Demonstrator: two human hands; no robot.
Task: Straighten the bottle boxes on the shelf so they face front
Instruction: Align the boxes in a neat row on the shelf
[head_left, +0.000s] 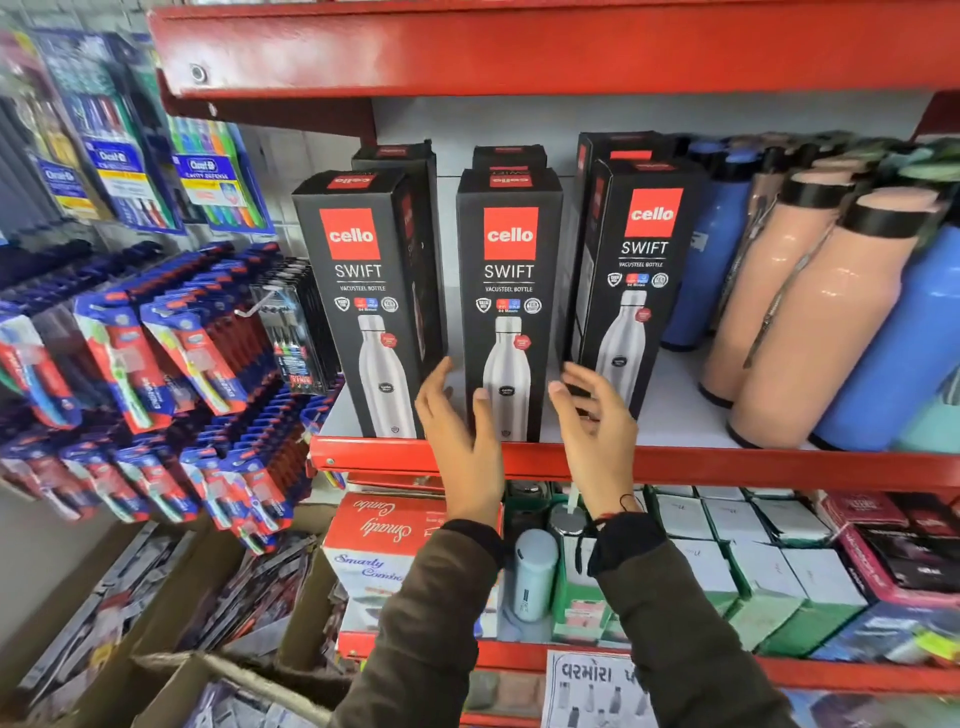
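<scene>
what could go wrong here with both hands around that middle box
The middle box stands at the shelf edge, so a nudge from the left hand might tip it forward. The right hand is close to the angled right box and could knock it further askew.

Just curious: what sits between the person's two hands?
In the head view, the middle bottle box stands between the left hand and right hand.

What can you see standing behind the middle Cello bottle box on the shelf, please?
Behind the middle box, the top of another black Cello box shows above it. The rest of that box, and anything further back, is covered.
</scene>
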